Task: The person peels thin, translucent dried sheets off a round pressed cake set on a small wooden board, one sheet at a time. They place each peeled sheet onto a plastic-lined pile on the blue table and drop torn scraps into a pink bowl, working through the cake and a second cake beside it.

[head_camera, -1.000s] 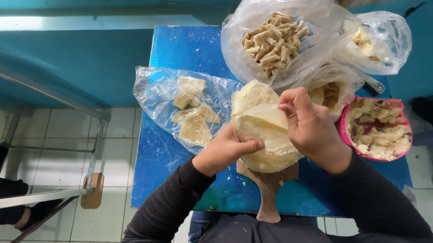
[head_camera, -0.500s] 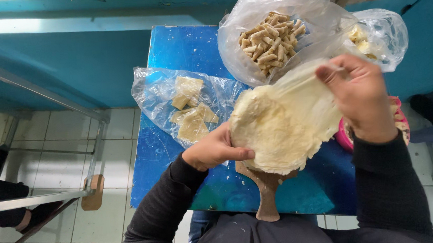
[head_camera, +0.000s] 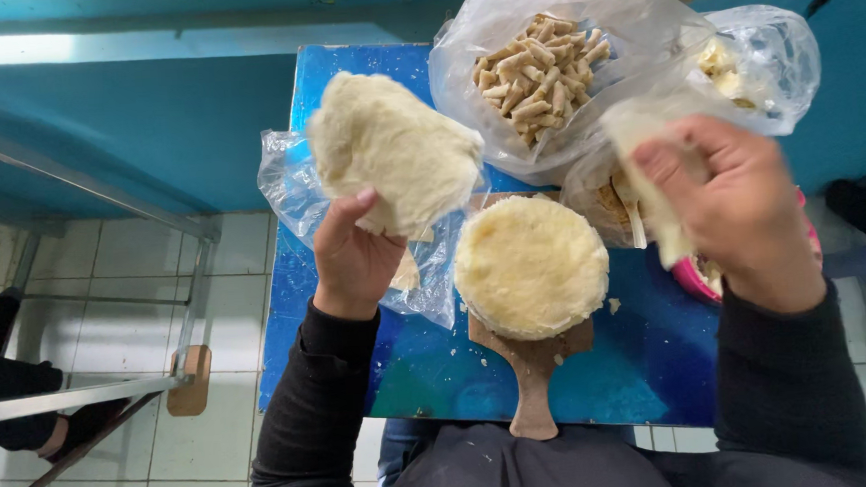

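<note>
From the head camera, take the round stack of pale dough sheets (head_camera: pixel 530 265) as your landmark: it sits on a wooden paddle board (head_camera: pixel 533 368) whose handle points back toward your body, in the middle of the blue counter (head_camera: pixel 651 361). Your left hand (head_camera: pixel 351 253) is raised just left of the stack, with its fingers closed on the lower edge of a single floppy dough sheet (head_camera: pixel 392 151), which hangs above a clear plastic bag (head_camera: pixel 294 182) lying on the counter to the stack's left. Your right hand (head_camera: pixel 736 205) is up to the right of the stack, blurred, and gripping a folded piece of thin pale wrapper (head_camera: pixel 649 175); you cannot tell from the blur how tightly the fingers are closed. Beyond the stack, at the far edge of the counter, an open plastic bag (head_camera: pixel 472 61) holds short tan rolled pieces (head_camera: pixel 538 72), and a second clear bag (head_camera: pixel 777 52) lies further right of it. A pink bowl (head_camera: pixel 691 280) peeks out just under your right hand, to the stack's right.
</note>
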